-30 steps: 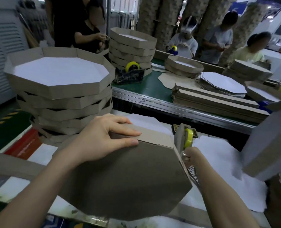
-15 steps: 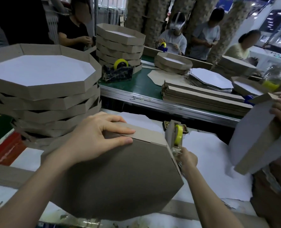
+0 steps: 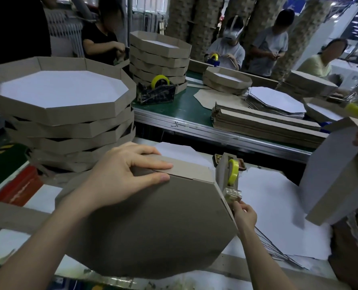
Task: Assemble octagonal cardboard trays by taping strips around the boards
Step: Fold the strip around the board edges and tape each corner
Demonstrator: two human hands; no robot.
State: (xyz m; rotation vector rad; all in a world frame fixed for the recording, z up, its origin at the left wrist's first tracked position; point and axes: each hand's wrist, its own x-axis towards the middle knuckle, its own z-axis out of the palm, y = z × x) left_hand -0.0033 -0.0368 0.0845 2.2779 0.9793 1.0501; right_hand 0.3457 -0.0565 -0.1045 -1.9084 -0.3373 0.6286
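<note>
Pressing | strip [image 3: 186, 171] is pinned onto tray [image 3: 153, 227] by left hand [image 3: 119, 176], fingers straight | tape [image 3: 233, 195] seemingly pinched by right hand [image 3: 244, 214] below dispenser [image 3: 226, 170]

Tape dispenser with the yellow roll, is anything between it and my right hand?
Nothing visible. The right hand already pinches the near end of the tape dispenser with the yellow roll, close beside the brown octagonal cardboard tray that the left hand presses at its rim.

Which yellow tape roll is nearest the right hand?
The tape roll in the dispenser beside the right hand; the others are far off, around the green conveyor.
</note>
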